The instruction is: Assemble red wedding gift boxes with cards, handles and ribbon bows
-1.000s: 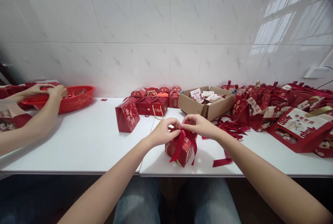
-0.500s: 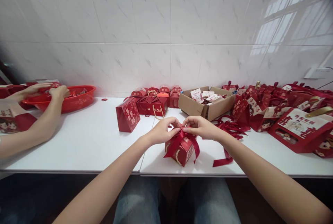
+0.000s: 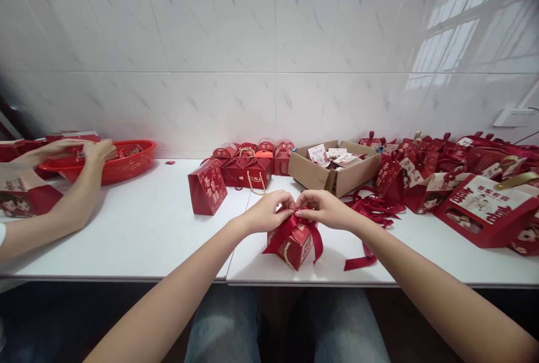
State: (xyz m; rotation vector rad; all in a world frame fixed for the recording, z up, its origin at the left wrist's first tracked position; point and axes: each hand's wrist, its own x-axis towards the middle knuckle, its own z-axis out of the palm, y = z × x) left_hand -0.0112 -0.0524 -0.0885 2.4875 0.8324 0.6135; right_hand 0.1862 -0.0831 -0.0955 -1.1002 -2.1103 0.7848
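A small red gift box (image 3: 300,248) with gold cord handles stands on the white table in front of me. Dark red ribbon (image 3: 283,235) is gathered at its top, its tails hanging down both sides. My left hand (image 3: 273,211) pinches the ribbon from the left, fingertips at the knot. From the right, my right hand (image 3: 320,207) pinches the same ribbon, its thumb pressed near the middle. The two hands' fingers almost meet above the box and partly hide the knot.
A co-worker's hands (image 3: 95,152) are over a red basin (image 3: 126,169) at left. Further red boxes (image 3: 208,187) stand mid-table. Behind my right hand sits a cardboard box (image 3: 353,176) of cards. Loose ribbons (image 3: 374,208) and many filled gift boxes (image 3: 484,211) lie to the right.
My hands stay at the knot with only slight finger shifts; the left ribbon tail has spread a little outward. The co-worker's hands have moved slightly over the basin.
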